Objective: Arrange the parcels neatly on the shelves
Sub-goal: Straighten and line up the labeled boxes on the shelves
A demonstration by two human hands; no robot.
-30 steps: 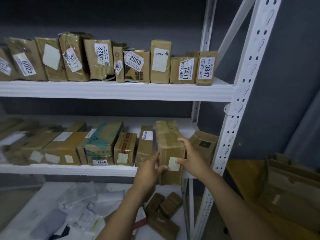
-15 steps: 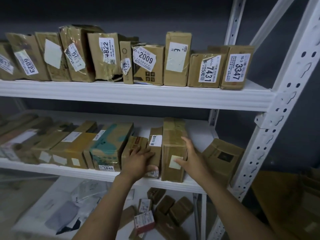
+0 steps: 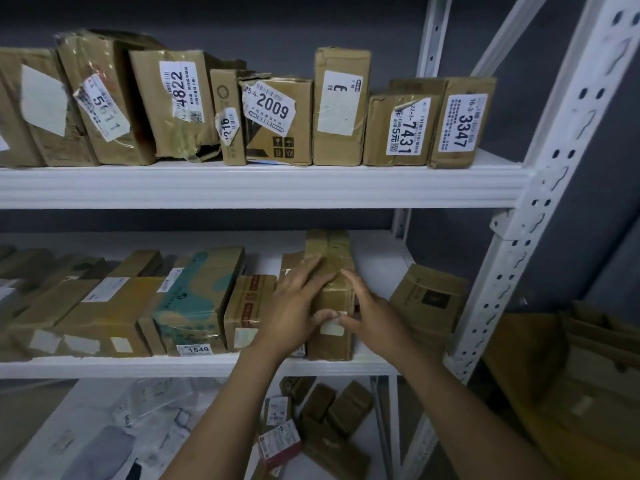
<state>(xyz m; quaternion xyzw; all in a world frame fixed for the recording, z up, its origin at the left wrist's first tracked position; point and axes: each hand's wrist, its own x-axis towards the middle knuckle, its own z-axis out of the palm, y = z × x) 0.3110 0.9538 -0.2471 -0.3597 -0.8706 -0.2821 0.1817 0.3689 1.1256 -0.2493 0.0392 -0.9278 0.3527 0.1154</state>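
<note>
- White shelf (image 3: 207, 367), grey wall (image 3: 242, 15) behind.
- Your left hand (image 3: 294, 306) and right hand (image 3: 375, 318) clasp the parcel (image 3: 334, 292), fingers (image 3: 313, 271) curled round it.
- Stiff cardboard, probably light; grip its sides.

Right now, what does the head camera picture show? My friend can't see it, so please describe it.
A person's left hand and right hand hold a tall brown parcel upright on the middle shelf, beside a row of boxes. The top shelf above holds more numbered parcels.
</note>
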